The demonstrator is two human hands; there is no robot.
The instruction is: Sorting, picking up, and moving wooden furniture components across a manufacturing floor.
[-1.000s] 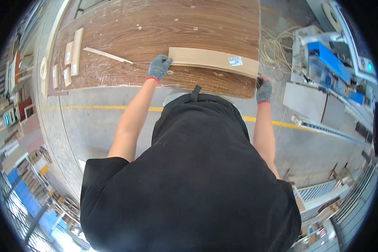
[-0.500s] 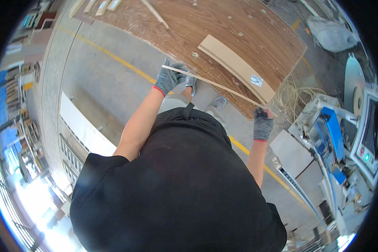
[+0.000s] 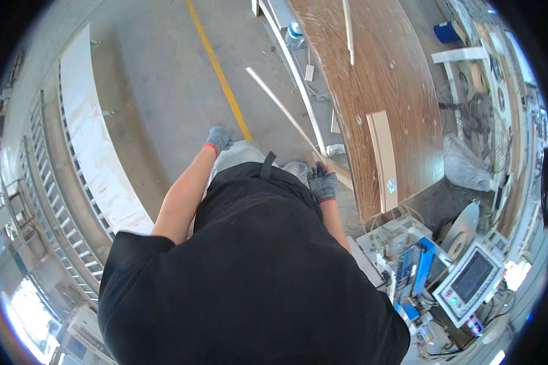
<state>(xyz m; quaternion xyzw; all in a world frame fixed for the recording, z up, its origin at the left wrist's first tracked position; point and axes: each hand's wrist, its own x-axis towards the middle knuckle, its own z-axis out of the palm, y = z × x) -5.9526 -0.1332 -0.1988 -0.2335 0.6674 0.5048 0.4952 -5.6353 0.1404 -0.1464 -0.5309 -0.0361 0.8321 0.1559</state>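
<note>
A broad stretch of bare concrete floor [image 3: 164,79] lies ahead and to the left, crossed by a yellow line [image 3: 219,73] that runs from the top edge down toward the person; this is the open room. On the far left a long pale panel [image 3: 94,140] rests along a metal rack [image 3: 49,182] and hems that side. To the right a big wood-grain board [image 3: 389,79] lies flat, its near long edge lined by a white rail [image 3: 295,67], and a narrow plank [image 3: 383,158] lies on top near its lower end. Lower right is crowded with a machine [image 3: 408,261] and a control screen [image 3: 469,280], so little space is free there. The left hand [image 3: 219,137], in a grey glove, hangs out over the floor beside the yellow line with the arm stretched forward; it holds nothing, and whether the fingers are curled or loose cannot be told. The right hand [image 3: 323,182], gloved likewise, is held close to the body with the elbow bent, fingers closed round the near end of a strip [image 3: 283,109]. The strip is thin, long and pale, slanting up and left from the fist over the floor, just beside the white rail, its far end free in the air
</note>
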